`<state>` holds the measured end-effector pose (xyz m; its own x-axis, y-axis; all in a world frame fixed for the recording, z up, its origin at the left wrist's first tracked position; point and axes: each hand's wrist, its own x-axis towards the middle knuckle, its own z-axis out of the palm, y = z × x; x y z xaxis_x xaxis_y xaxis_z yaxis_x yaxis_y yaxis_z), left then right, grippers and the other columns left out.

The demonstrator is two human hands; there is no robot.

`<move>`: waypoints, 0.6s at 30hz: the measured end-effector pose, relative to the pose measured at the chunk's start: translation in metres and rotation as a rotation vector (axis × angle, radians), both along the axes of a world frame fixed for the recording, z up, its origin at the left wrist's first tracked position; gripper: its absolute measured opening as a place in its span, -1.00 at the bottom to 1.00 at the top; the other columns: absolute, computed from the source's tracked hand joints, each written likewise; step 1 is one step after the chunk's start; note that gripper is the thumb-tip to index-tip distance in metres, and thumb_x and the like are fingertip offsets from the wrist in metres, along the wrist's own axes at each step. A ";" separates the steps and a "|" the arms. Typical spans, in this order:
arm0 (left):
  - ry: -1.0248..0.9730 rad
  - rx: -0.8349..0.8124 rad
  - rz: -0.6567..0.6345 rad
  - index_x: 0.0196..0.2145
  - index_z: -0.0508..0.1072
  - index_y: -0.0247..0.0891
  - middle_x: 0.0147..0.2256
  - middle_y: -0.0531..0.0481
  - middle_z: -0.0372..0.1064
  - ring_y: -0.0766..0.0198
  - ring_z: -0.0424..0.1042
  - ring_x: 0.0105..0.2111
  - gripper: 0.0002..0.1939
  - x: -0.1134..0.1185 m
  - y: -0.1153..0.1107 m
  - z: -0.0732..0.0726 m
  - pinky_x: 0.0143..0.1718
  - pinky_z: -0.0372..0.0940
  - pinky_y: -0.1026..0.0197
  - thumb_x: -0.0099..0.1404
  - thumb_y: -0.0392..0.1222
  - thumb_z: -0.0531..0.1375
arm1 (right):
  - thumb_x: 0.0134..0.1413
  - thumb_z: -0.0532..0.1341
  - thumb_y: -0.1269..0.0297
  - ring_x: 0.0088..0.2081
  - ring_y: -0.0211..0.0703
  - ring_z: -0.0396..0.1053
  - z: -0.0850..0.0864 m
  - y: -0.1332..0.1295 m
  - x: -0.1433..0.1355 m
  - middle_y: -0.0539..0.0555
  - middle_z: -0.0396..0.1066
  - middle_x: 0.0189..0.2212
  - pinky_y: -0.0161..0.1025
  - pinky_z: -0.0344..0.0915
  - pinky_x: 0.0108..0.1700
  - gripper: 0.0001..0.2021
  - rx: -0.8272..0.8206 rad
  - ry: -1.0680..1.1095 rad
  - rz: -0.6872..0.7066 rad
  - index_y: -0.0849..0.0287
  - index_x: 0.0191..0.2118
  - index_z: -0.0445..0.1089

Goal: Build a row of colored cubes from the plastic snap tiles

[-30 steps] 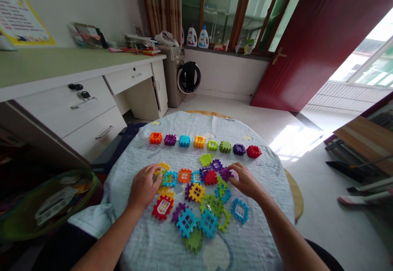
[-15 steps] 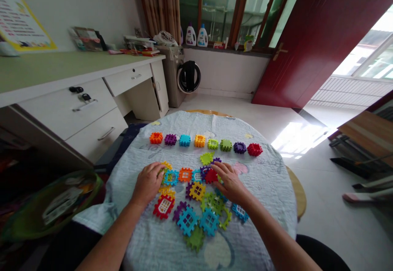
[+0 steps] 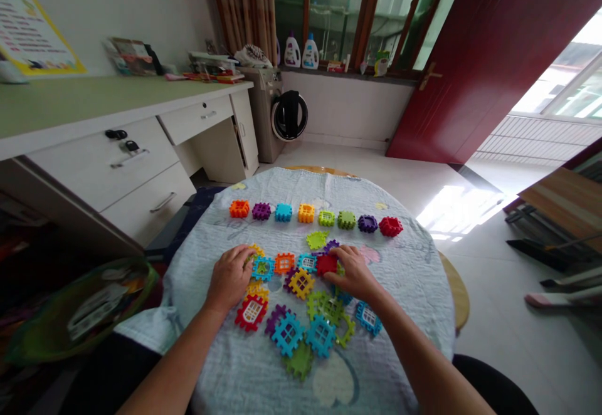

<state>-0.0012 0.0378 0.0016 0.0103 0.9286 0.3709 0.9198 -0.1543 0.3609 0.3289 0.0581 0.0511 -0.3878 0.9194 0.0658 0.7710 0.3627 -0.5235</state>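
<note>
Near the middle of the cloth-covered table, my left hand (image 3: 229, 277) has its fingertips at the left edge of a blue square piece (image 3: 263, 268). My right hand (image 3: 356, 272) has thumb and fingers closed on a red piece (image 3: 326, 264). Between them lie an orange piece (image 3: 284, 263) and a light blue window piece (image 3: 307, 261). Nearer me are a yellow piece (image 3: 301, 283), a red window piece (image 3: 251, 313), two blue pieces (image 3: 288, 334) and several green ones. What my left fingers hold is partly hidden.
Several small assembled blocks (image 3: 306, 213) stand in a row towards the table's far side. A green basket (image 3: 89, 315) is on the left, beside the desk (image 3: 117, 98). The patterned cloth (image 3: 390, 365) covers the round table.
My right hand has shifted slightly right and now pinches the red piece, which lies flatter and further right. The light blue piece shows more fully. My left hand has barely moved.
</note>
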 end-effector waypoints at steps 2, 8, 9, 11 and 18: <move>0.006 -0.003 0.003 -0.14 0.49 -0.22 -0.04 -0.15 0.44 0.05 0.38 -0.01 -0.68 0.000 0.000 0.000 0.09 0.26 -0.04 0.29 -0.15 0.00 | 0.02 0.28 0.15 -0.09 -0.03 0.27 0.003 0.003 0.005 0.12 0.38 -0.16 -0.10 0.18 -0.01 -0.65 -0.043 0.040 -0.003 0.16 -0.06 0.39; 0.012 -0.005 0.001 -0.14 0.49 -0.21 -0.04 -0.14 0.44 0.06 0.38 -0.01 -0.69 0.001 0.001 0.001 0.09 0.25 -0.03 0.29 -0.15 0.01 | 0.25 0.07 0.10 -0.17 -0.11 0.31 0.015 0.002 0.006 0.07 0.37 -0.25 -0.16 0.19 -0.06 -0.70 -0.115 0.024 0.038 0.11 -0.11 0.46; 0.010 -0.005 0.002 -0.15 0.49 -0.20 -0.04 -0.13 0.44 0.06 0.38 -0.01 -0.69 0.001 0.000 0.001 0.09 0.25 -0.03 0.28 -0.14 0.01 | 0.26 0.05 0.09 -0.18 -0.11 0.31 0.017 0.002 0.006 0.07 0.37 -0.26 -0.16 0.19 -0.06 -0.69 -0.098 0.005 0.018 0.09 -0.10 0.47; 0.008 -0.006 0.005 -0.14 0.49 -0.20 -0.05 -0.13 0.45 0.07 0.38 -0.01 -0.69 0.001 0.000 0.001 0.10 0.25 -0.02 0.29 -0.14 0.01 | 0.25 0.07 0.08 -0.16 -0.09 0.30 0.017 0.003 0.011 0.09 0.36 -0.23 -0.14 0.18 -0.05 -0.68 -0.030 -0.037 -0.067 0.06 -0.06 0.46; 0.007 -0.007 0.010 -0.14 0.47 -0.20 -0.05 -0.13 0.44 0.07 0.37 -0.01 -0.70 0.003 0.000 0.001 0.10 0.23 -0.02 0.29 -0.15 0.00 | -0.04 0.24 0.28 -0.01 0.10 0.21 0.002 0.006 0.041 0.15 0.32 -0.02 -0.01 0.11 0.02 -0.65 0.097 -0.224 -0.276 0.04 -0.05 0.44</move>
<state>0.0017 0.0378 0.0025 0.0033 0.9313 0.3642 0.9238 -0.1423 0.3555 0.3704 0.0641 0.0534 -0.1408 0.9850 0.0998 0.9383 0.1649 -0.3039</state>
